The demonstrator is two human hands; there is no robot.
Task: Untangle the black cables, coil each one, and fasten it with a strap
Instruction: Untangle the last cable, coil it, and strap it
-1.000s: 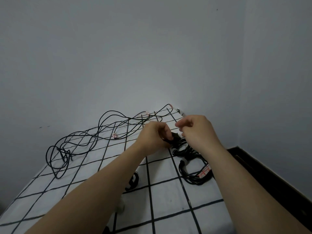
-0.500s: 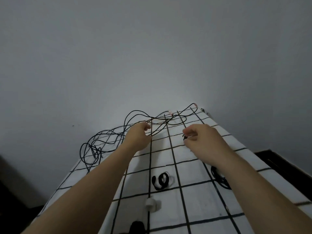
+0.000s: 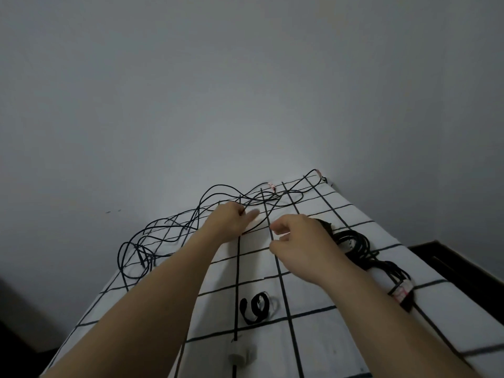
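Observation:
A tangle of loose black cables (image 3: 174,227) sprawls over the far left of the checked cloth (image 3: 313,290). My left hand (image 3: 230,223) reaches into the tangle and pinches one black strand near its far middle. My right hand (image 3: 297,241) hovers over the cloth just to the right, fingers curled, with nothing visible in them. Behind my right wrist lies a coiled bundle of black cable (image 3: 354,245), with a white and red tag (image 3: 401,291) on its near end. A loose black strap (image 3: 256,309) lies curled on the cloth between my forearms.
A small white cylinder (image 3: 239,357) sits near the cloth's front edge. Red and white tags (image 3: 271,185) mark cable ends at the far side. The grey wall (image 3: 245,91) stands right behind the surface. A dark ledge (image 3: 452,260) runs along the right.
Both hands let go of the coiled bundle, which now lies on the cloth at the right. My left hand reached forward into the tangle and took a strand. My view shifted left.

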